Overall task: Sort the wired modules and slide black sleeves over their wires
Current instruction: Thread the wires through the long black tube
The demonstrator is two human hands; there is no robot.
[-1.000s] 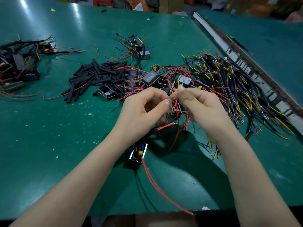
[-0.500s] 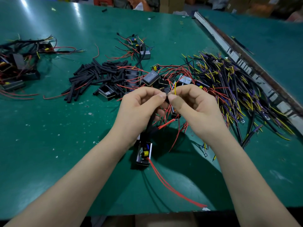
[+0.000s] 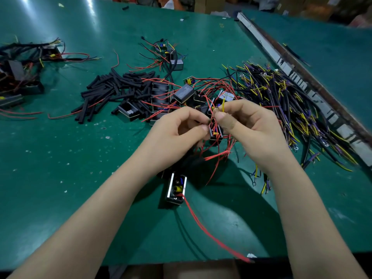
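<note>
My left hand (image 3: 177, 135) and my right hand (image 3: 249, 127) meet above the green table (image 3: 80, 178). The left pinches a black sleeve whose body runs down under the palm. The right pinches thin yellow wire ends (image 3: 223, 102) at the sleeve's mouth. A small open module (image 3: 176, 188) hangs below the left wrist on the sleeved wires, its red wires (image 3: 211, 234) trailing to the table's near edge. A pile of black sleeves (image 3: 116, 89) lies at the middle left. Several black modules with red wires (image 3: 181, 93) are heaped behind my hands.
A heap of black, yellow and purple wires (image 3: 281, 101) spreads to the right, up to a metal rail (image 3: 302, 77) between two tables. Finished wired modules (image 3: 20, 77) lie at the far left. Another small cluster of modules (image 3: 171, 55) sits farther back.
Both hands rose and shifted slightly away from me. The hanging module swung right from under the left forearm, and its red wires now reach the table's edge.
</note>
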